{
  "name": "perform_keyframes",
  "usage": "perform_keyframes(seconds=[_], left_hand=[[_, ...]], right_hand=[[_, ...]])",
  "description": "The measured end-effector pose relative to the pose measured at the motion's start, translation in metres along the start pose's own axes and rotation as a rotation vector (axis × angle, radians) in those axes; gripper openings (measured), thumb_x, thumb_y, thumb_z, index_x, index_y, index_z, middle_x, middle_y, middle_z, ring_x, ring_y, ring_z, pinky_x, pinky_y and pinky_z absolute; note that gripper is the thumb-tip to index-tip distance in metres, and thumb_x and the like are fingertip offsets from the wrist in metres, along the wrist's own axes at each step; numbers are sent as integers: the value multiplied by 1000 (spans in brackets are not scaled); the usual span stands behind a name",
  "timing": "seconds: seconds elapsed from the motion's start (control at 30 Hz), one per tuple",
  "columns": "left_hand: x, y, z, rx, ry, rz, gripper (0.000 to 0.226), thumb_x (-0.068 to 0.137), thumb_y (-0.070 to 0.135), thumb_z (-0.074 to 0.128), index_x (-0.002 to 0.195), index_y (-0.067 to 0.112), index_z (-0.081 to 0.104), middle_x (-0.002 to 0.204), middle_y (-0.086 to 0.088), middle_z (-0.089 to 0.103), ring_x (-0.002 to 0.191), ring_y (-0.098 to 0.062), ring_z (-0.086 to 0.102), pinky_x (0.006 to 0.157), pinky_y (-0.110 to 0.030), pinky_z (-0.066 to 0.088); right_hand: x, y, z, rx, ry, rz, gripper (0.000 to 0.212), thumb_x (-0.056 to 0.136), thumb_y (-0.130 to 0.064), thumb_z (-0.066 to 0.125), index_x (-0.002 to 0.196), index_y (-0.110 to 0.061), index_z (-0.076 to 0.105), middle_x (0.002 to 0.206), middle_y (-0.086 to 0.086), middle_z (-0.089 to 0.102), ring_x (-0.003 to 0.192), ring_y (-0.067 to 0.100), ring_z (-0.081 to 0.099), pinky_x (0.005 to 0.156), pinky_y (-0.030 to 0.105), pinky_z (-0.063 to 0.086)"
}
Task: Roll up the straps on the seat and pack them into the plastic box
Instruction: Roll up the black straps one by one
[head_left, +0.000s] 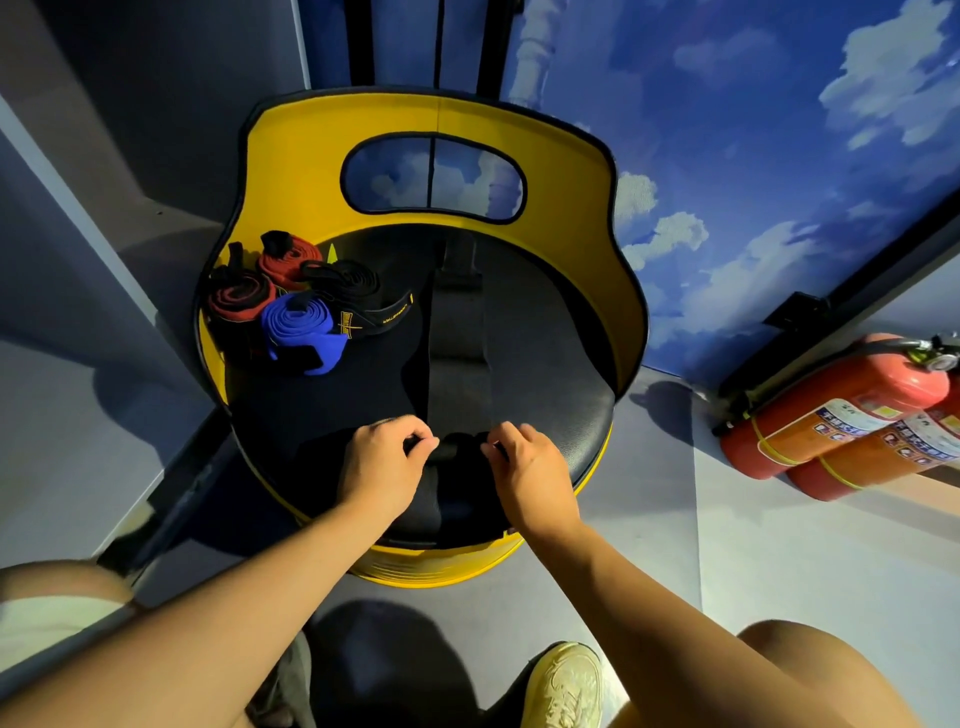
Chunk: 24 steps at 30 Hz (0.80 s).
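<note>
Rolling now: a black strap (460, 358) lies flat along the middle of the yellow seat (623, 291).
Rolled straps (298, 306): at seat's back left.
Left hand (387, 467): pinches the roll's left end at seat's front.
Right hand (530, 470): pinches the right end.
Risk: uneven tension could skew or loosen the roll.
Plastic box: not visible.

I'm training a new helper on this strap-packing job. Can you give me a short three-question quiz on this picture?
1. True or false: the rolled blue fabric strap lies on the round black seat.
2. Which hands grip the long black strap? A left only, B right only, C both.
3. What red objects lie on the floor at the right?

Key: 1 true. 2 C: the left hand and right hand pinch its rolled end. 3 Two red fire extinguishers.
</note>
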<state>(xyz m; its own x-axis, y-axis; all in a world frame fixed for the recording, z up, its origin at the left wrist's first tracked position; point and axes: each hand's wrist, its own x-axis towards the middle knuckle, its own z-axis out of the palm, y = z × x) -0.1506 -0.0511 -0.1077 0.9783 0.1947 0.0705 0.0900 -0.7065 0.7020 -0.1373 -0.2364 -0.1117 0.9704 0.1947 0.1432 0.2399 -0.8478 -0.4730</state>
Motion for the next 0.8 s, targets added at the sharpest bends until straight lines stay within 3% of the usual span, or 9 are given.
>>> perform_keyframes(seconds=[0.13,0.33,0.47,0.63,0.8], left_hand=[[1,-6,0,29,-41,108,12,92,27,70,91,17,77,91,3,72,83,-17,66,72,-32,54],[1,-13,-2,152,-178,220,30,87,18,76,116,13,71,111,1,64,102,-22,58,89,-34,50],[2,-8,-5,206,-189,239,29,91,21,71,119,11,70,111,-2,63,104,-24,56,91,-34,48],[0,-6,-3,139,-222,53,30,97,27,62,123,14,68,115,4,56,110,-18,52,96,-30,44],[4,0,-1,-12,-151,-132,26,92,22,71,117,14,73,114,0,69,106,-17,65,87,-24,48]], right_hand=[[-2,0,2,42,-5,-12,22,100,-28,58,106,-10,69,96,6,56,76,27,58,68,36,50],[-3,10,4,18,-108,-75,36,89,-20,70,122,-7,67,113,7,57,100,28,58,89,35,51],[-2,6,-1,-14,-108,-70,37,94,-23,65,129,-12,65,112,7,61,101,28,59,89,39,53],[-6,5,-7,-2,-76,-53,21,95,-27,62,111,-14,61,99,7,67,90,29,57,76,41,47],[0,4,-1,-26,-63,-43,26,100,-32,56,116,-13,64,101,8,66,92,29,56,80,43,50]])
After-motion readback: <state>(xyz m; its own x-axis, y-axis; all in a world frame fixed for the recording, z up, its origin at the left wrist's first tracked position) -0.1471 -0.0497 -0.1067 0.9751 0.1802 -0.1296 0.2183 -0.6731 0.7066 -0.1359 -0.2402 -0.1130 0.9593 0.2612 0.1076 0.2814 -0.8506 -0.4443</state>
